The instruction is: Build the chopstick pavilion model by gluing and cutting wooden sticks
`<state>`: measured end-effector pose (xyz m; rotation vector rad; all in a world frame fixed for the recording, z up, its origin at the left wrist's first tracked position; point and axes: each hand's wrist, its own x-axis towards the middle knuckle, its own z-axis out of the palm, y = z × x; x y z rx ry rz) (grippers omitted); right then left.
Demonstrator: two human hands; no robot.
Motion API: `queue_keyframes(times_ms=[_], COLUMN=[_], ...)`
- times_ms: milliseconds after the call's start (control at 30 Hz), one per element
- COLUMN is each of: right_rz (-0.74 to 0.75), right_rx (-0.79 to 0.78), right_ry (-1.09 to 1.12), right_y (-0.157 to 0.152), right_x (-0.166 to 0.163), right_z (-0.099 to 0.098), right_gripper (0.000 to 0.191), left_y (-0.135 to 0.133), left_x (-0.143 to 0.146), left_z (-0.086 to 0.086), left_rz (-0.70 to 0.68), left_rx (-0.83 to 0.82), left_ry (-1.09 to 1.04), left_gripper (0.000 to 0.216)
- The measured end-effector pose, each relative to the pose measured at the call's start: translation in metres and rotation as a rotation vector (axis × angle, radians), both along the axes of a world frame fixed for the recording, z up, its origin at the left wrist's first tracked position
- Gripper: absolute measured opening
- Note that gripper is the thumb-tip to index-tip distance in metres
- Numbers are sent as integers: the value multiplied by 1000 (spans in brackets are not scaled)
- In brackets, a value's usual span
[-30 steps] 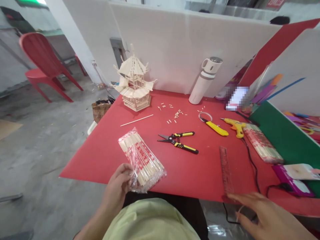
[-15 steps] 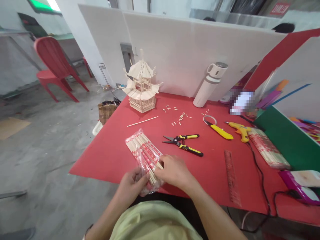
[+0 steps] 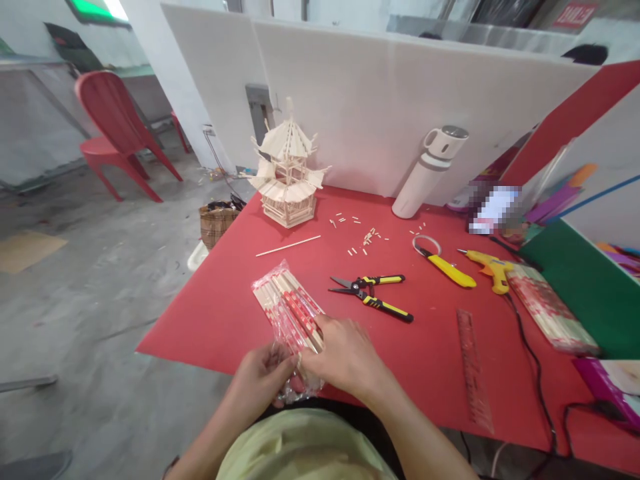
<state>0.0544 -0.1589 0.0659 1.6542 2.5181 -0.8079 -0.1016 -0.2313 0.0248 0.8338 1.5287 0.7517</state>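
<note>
A clear plastic pack of wooden chopsticks [image 3: 286, 297] with red printed bands lies slanted at the table's near edge. My left hand [image 3: 265, 373] is closed on the crinkled wrapper [image 3: 300, 390] at the near end. Over the pack's right side my right hand [image 3: 343, 353] is closed round some of the chopsticks; its fingertips are partly hidden. Right of the pack lie black-and-yellow cutters [image 3: 370, 291] with their jaws apart. One single stick [image 3: 288, 246] rests beyond the pack.
A small stick-built pagoda [image 3: 287, 173] stands at the back left, near scattered stick pieces [image 3: 370, 237]. Farther right are a white bottle [image 3: 425, 170], yellow cutter [image 3: 447, 268], glue gun [image 3: 490, 267] with cord, clear ruler [image 3: 473, 370] and second chopstick pack [image 3: 553, 310].
My right hand has moved slightly down and left over the chopsticks. My left hand stays on the wrapper. The whole view has shifted a little.
</note>
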Motion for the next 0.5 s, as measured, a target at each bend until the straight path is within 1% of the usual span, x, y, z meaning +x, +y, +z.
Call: queue_keyframes(times_ms=[100,200,267,367,433,500], right_rz=[32,55,19,-53,-51,-31], right_rx=[20,-21,-64,-121,-182,-229], right_ry=[-26,-39,-48,-47,1,60], right_y=[2,9,16,24,28,29], right_x=[-5,-7,-1,20,40,57], right_z=[0,4,10,17,16,11], right_gripper=[35,30,24,16,17,18], left_y=[0,-1,-3,-11,-15,-17], left_x=[0,0,-1,-4,-9,-13], left_z=[-2,-2,0,8,14,19], left_rz=[28,107,182,339,431,478], left_rx=[20,14,-25,-65,-71,-99], left_ry=[-49,-134,-217,-342,-416,-489], left_gripper=[42,45,48,59,65,58])
